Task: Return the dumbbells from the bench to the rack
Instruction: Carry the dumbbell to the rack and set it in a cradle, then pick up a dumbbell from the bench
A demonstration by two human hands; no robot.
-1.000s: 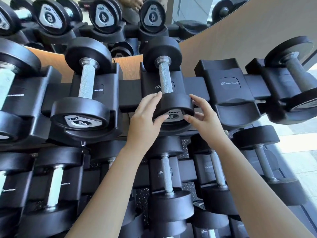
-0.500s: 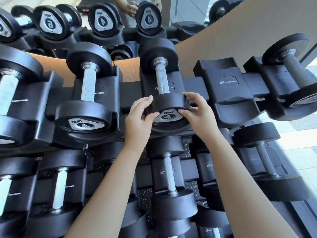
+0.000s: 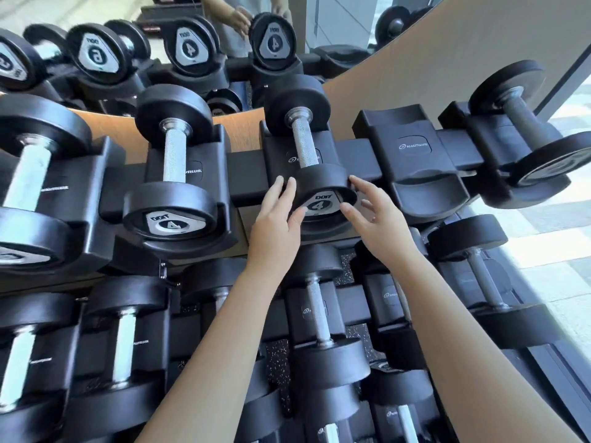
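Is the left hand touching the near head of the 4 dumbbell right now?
Touching. The head view shows the left hand with fingers and thumb pressed against the near head of the 4 dumbbell.

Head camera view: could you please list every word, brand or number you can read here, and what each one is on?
"4" under a short brand word I cannot read surely: end cap of the dumbbell between the hands.
"4", same cap: dumbbell to its left.
"NAUTILUS": empty cradle on the rack.
Mirrored "4", "4", "6": reflected dumbbell ends in the mirror.
Lower-tier cradle labels: too small or blurred.
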